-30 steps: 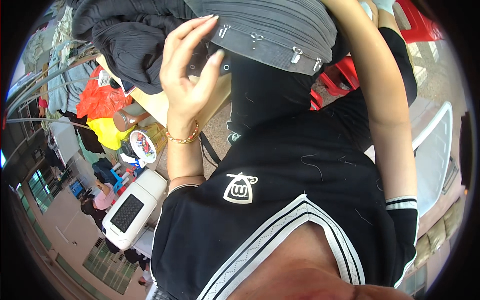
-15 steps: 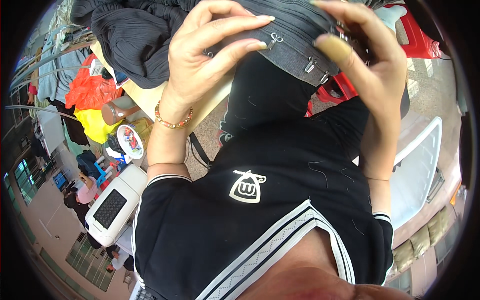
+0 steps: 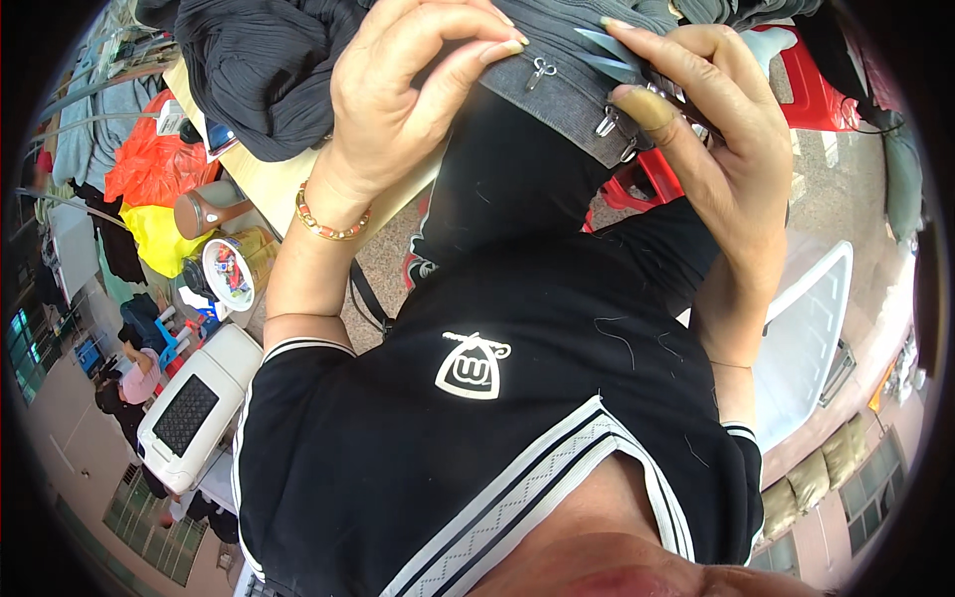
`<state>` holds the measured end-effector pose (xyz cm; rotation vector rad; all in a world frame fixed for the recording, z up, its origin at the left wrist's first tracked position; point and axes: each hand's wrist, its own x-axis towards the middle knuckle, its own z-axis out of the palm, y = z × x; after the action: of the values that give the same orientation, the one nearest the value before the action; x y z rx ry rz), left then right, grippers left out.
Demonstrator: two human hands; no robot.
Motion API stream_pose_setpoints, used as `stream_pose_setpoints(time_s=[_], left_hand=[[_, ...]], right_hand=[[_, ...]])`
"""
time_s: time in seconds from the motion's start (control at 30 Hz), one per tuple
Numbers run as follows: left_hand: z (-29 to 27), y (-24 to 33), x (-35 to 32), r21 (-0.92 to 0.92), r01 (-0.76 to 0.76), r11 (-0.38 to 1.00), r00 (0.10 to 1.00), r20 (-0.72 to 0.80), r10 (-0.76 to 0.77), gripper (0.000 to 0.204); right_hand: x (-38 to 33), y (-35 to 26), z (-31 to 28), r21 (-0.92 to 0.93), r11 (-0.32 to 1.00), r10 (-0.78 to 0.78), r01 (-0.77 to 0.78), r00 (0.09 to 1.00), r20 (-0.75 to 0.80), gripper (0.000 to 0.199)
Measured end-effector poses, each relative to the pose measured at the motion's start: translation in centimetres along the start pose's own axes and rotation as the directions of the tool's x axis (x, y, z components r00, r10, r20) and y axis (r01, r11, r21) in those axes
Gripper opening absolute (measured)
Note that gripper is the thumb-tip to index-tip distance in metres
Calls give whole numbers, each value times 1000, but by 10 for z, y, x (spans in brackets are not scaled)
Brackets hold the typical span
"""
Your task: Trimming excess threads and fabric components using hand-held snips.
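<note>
A dark grey ribbed garment (image 3: 557,45) is spread beneath my hands, with metal hooks (image 3: 541,73) along its smooth edge band. My left hand (image 3: 403,85), with a beaded bracelet at the wrist, closes thumb and forefinger in a pinch over the band; what lies between the tips is too small to tell. Thread snips (image 3: 607,66) are in my right hand (image 3: 731,109), their two pointed blades apart and directed at the band near the hooks. The snips' handle is mostly hidden in the palm. A yellowish cover wraps that thumb.
More dark ribbed cloth (image 3: 264,75) lies to the left. Beside it are a red plastic bag (image 3: 154,159), a yellow bag (image 3: 164,239), a brown cup (image 3: 211,207) and a tub of small items (image 3: 229,274). Red stools (image 3: 816,85) and a clear plastic bin (image 3: 811,343) stand at right.
My left thumb and forefinger have come together in a pinch. The right hand has turned, so the snips' blades now show over the band.
</note>
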<state>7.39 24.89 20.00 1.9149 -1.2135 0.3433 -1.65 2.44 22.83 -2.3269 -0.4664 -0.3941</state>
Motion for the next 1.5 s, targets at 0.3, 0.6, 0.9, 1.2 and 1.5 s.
stream_pose_setpoints(time_s=[0.3,0.6,0.9,1.2,1.5], left_hand=[[9,-7,-5,-36,1,999,998,-55,-3,9],[10,-7,-8,-9,-57,998,998,2,57,22],[19,-12,-10,157,-205,966,972,-87,220,23],[90,-63,3,61,-635,770,435,-796,422,17],[82,-46,17,0,-634,774,455,-809,372,14]], right_hand=[[10,-10,-7,-66,998,28,-20,992,126,36],[25,-40,-10,-271,947,199,-171,977,79,33],[31,-45,-9,-259,946,226,-195,969,96,35],[33,-46,-7,-294,945,182,-146,978,100,33],[32,-56,-7,-218,945,263,-242,962,73,31]])
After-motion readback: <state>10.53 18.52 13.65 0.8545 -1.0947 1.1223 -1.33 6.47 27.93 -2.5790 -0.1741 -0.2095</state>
